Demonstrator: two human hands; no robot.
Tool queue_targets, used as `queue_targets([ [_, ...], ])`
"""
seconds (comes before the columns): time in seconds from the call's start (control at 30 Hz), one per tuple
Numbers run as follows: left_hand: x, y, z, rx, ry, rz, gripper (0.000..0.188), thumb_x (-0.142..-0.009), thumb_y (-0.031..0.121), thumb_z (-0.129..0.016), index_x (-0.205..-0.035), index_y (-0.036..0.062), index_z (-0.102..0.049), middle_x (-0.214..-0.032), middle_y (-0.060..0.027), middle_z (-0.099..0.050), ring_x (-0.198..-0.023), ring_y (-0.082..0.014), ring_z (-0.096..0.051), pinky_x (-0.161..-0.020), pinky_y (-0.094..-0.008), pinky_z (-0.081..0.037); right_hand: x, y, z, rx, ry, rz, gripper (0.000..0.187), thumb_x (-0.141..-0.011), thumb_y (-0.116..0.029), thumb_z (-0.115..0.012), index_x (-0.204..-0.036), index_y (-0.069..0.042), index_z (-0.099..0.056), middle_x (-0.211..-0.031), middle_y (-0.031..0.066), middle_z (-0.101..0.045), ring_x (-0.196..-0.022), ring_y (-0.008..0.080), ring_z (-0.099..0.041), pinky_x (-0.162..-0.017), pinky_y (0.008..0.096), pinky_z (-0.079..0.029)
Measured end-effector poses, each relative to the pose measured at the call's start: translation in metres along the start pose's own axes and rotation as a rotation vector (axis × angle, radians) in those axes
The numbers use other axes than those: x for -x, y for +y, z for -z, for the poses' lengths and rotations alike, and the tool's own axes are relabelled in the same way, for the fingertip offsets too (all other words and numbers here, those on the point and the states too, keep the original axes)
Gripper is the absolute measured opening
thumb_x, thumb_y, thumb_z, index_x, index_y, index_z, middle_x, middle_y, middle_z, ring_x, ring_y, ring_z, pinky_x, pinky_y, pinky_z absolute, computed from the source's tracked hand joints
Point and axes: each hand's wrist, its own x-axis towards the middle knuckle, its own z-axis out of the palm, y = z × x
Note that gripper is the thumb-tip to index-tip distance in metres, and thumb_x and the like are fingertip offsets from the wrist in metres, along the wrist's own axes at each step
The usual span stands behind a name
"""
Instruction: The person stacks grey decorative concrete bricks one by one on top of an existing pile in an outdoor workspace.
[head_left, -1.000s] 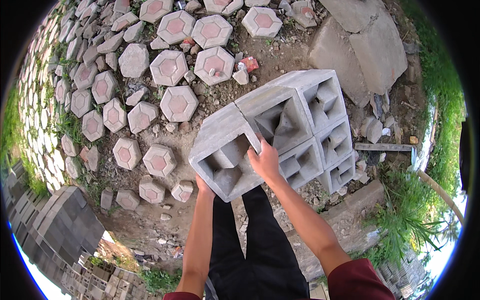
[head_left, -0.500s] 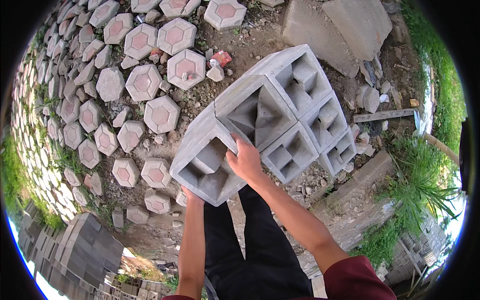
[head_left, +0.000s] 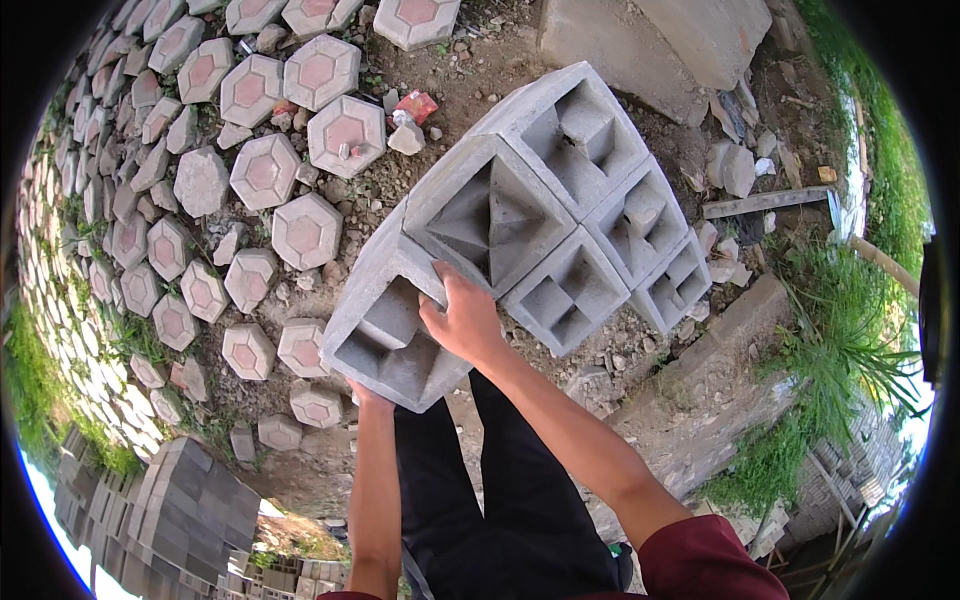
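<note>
Between my hands is a square grey concrete vent block with angled hollows in its face. My right hand grips its right upper rim, fingers curled over the edge beside the adjoining block. Low on the left, my left hand is closed at the block's lower corner; most of its fingers are hidden beneath and behind it. Against its upper right side sits another vent block of the same kind. More vent blocks are stacked beyond and to the right, edges touching.
Hexagonal pavers with reddish centres spread over the dirt at the left. A broken concrete slab lies at the far side. To the right are rubble, a narrow bar and grass. Stacked grey blocks stand at lower left.
The view has shifted slightly, so the blocks appear a little farther left and higher. Both hands keep the same hold on the near vent block.
</note>
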Motion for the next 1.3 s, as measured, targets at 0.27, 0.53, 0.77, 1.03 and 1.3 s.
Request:
queue_targets([
  [0.27, -0.012, 0.002, 0.021, -0.063, 0.107, 0.007, 0.061, -0.089, 0.053, -0.037, -0.135, 0.0125, -0.037, -0.134, -0.009, -0.041, -0.121, -0.0281, -0.042, -0.099, -0.0439, -0.037, 0.021, 0.07, 0.011, -0.984, 0.309, -0.418, 0.032, -0.09, -0.02, -0.055, -0.111, 0.004, -0.055, -0.102, 0.0087, -0.063, -0.097, 0.0137, -0.056, -0.087, 0.027, -0.041],
  [0.53, -0.055, 0.093, -0.049, -0.72, -0.04, -0.009, 0.063, -0.092, 0.049, -0.03, -0.139, 0.0068, -0.031, -0.14, -0.0109, -0.037, -0.126, -0.0272, -0.038, -0.105, -0.0433, -0.028, 0.064, 0.085, -0.052, -1.881, 0.412, -0.886, 0.056, -0.09, -0.042, -0.047, -0.127, 0.0, -0.043, -0.122, 0.0105, -0.053, -0.114, 0.0239, -0.048, -0.1, 0.036, -0.032],
  [0.77, -0.081, 0.064, -0.158, -1.498, -0.249, 0.401, 0.065, -0.092, 0.053, -0.036, -0.137, 0.0057, -0.037, -0.136, -0.0113, -0.042, -0.123, -0.0241, -0.041, -0.103, -0.0328, -0.029, 0.046, 0.062, -0.054, -2.14, 0.283, -0.744, 0.054, -0.088, -0.042, -0.044, -0.125, -0.003, -0.046, -0.124, 0.0134, -0.052, -0.115, 0.0302, -0.047, -0.1, 0.0443, -0.033],
  [1.03, -0.094, 0.054, -0.159, -1.304, -0.232, 0.507, 0.065, -0.088, 0.055, -0.043, -0.134, 0.0089, -0.043, -0.129, -0.0083, -0.05, -0.112, -0.0229, -0.049, -0.096, -0.0329, -0.038, 0.043, 0.067, -0.06, -2.133, 0.438, -0.807, 0.042, -0.085, -0.033, -0.049, -0.115, -0.004, -0.052, -0.114, 0.0123, -0.058, -0.107, 0.0282, -0.053, -0.095, 0.0425, -0.038],
  [1.3, -0.095, 0.055, -0.155, -1.274, -0.245, 0.501, 0.063, -0.088, 0.055, -0.044, -0.133, 0.0105, -0.045, -0.127, -0.008, -0.052, -0.111, -0.0228, -0.05, -0.094, -0.0338, -0.039, 0.041, 0.071, -0.069, -2.128, 0.504, -0.872, 0.037, -0.08, -0.027, -0.06, -0.105, 0.0, -0.056, -0.109, 0.0125, -0.058, -0.102, 0.025, -0.055, -0.091, 0.0365, -0.041],
])
